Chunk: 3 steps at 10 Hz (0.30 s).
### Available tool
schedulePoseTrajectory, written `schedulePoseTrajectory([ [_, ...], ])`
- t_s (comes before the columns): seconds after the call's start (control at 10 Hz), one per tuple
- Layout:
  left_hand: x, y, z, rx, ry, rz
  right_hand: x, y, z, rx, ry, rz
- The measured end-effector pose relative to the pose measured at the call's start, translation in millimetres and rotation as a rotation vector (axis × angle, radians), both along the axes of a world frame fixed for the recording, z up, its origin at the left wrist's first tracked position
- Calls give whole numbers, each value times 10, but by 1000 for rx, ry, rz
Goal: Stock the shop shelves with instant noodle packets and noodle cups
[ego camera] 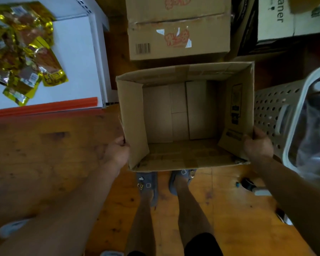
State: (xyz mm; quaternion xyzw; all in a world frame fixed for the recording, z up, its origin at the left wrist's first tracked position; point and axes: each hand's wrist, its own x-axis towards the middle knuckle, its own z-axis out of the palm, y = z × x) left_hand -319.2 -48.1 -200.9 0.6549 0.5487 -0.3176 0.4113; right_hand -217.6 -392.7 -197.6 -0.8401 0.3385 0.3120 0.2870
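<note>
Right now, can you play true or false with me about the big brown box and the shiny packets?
1. The open brown cardboard box is full of packets. False: it is empty.
2. The left hand and right hand each grip a side of that box. True.
3. The shiny gold packets lie on the white shelf. True.
4. The closed cardboard box with a barcode sits inside the open one. False: it stands outside, beyond it.
</note>
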Motion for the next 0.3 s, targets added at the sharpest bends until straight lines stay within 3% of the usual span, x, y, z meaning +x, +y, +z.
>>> schedulePoseTrajectory([
  [0.3,331,-17,703,-30,-133,-85,-56,73,614,8,-25,42],
])
